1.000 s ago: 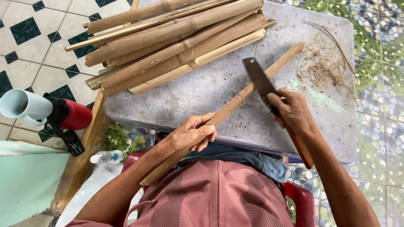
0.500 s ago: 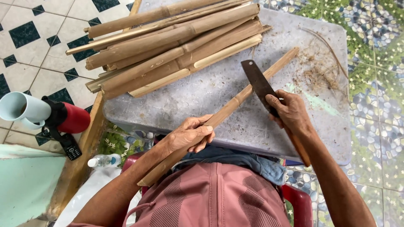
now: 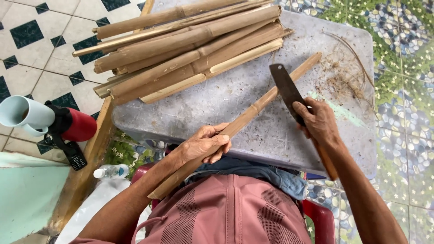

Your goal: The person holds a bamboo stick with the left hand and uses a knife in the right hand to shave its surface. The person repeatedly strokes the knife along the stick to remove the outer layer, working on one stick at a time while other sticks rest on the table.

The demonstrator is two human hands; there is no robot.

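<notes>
Tiled floor shows left of the gray bench (image 3: 217, 113), where a bamboo pile (image 3: 190, 49) lies. Left hand (image 3: 205, 143) is wrapped tight around a bamboo stick (image 3: 253, 110) lying slanted across the bench. Right hand (image 3: 318, 122) grips a knife (image 3: 285, 90) just above it; I think fingers should stay well back from the blade.

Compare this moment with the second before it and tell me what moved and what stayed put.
Little changed. The right hand has drawn the knife slightly up along the bamboo strip, its blade tilted a bit more upright; the grip is the same. The left hand still clasps the strip near the table edge. The bamboo pile, the cup and the phone stayed put.
</notes>
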